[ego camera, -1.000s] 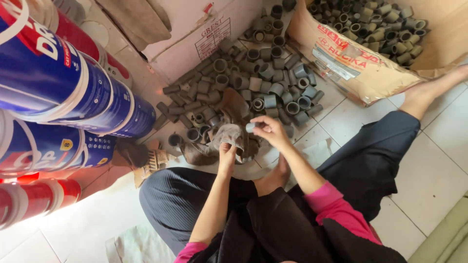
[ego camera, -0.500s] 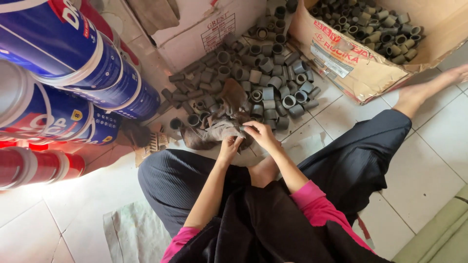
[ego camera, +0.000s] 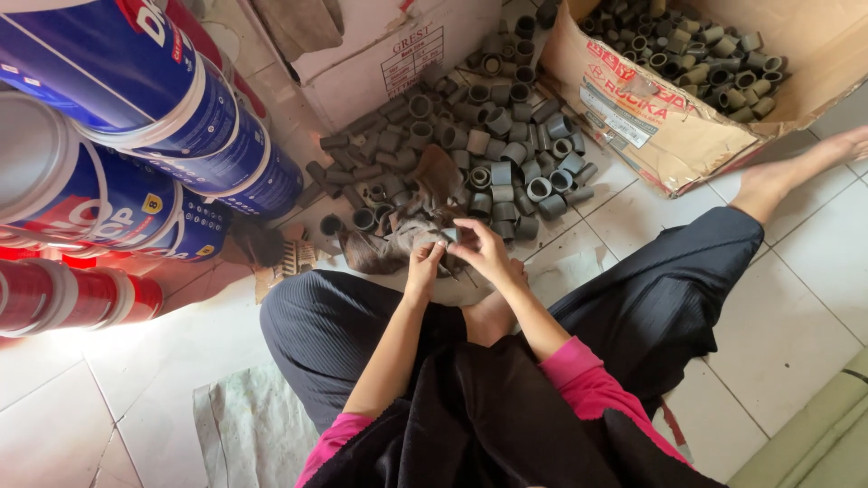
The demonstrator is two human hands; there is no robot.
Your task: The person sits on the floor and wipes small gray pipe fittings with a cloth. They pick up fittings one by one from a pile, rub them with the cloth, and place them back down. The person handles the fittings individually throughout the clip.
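Observation:
I sit on the tiled floor with my legs folded. My left hand (ego camera: 423, 267) and my right hand (ego camera: 485, 254) meet just in front of my knees. The right fingers pinch a small grey pipe fitting (ego camera: 449, 236), and the left hand grips a dirty brownish rag (ego camera: 384, 246) bunched against that fitting. Right behind the hands lies a heap of short grey pipe fittings (ego camera: 493, 145) spread over the floor.
An open cardboard box (ego camera: 633, 108) with several more fittings stands at the back right. A white carton (ego camera: 389, 45) is behind the heap. Big blue paint cans (ego camera: 154, 99) and red cans (ego camera: 63, 296) are stacked at the left. My bare foot (ego camera: 787, 176) stretches right; a cloth (ego camera: 244, 425) lies by my knee.
My right hand has come down and in with the fitting, and both hands now sit closer together over the rag. The view has tilted a little.

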